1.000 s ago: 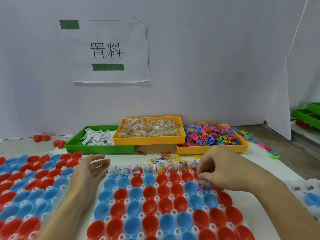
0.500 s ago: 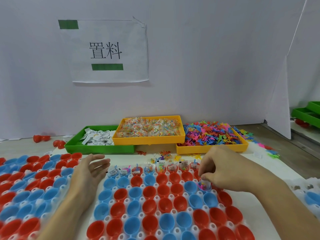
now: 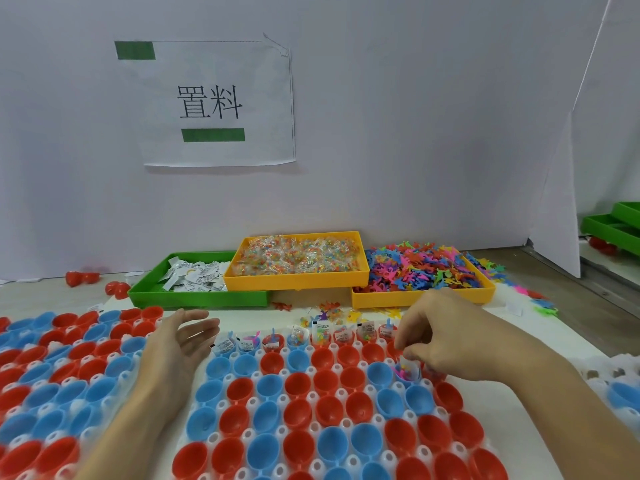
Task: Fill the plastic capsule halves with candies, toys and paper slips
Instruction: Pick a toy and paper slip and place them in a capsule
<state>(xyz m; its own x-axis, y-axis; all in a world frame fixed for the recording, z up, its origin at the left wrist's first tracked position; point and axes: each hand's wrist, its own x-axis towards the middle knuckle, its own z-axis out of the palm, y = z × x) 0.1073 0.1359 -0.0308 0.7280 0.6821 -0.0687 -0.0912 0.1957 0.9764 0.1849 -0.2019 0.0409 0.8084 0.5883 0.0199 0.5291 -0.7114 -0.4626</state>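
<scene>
A white tray (image 3: 313, 396) holds several red and blue capsule halves. Its back row (image 3: 322, 336) carries candy, toys and paper slips; the rows in front are mostly empty. My right hand (image 3: 446, 334) hovers over a blue capsule half (image 3: 414, 377) in the second row, its curled fingertips pinching a candy packet (image 3: 404, 370) that sits in it. My left hand (image 3: 173, 348) rests with relaxed fingers at the tray's left edge and holds nothing.
A second tray of capsule halves (image 3: 52, 386) lies to the left. Behind are a green bin of paper slips (image 3: 194, 299), a yellow bin of candy packets (image 3: 294, 280) and a yellow bin of coloured toys (image 3: 415, 299). Loose toys (image 3: 540, 303) and red halves (image 3: 83, 278) are scattered about.
My right hand has stayed over the same blue capsule half, its fingertips shifting only slightly. My left hand has not moved.
</scene>
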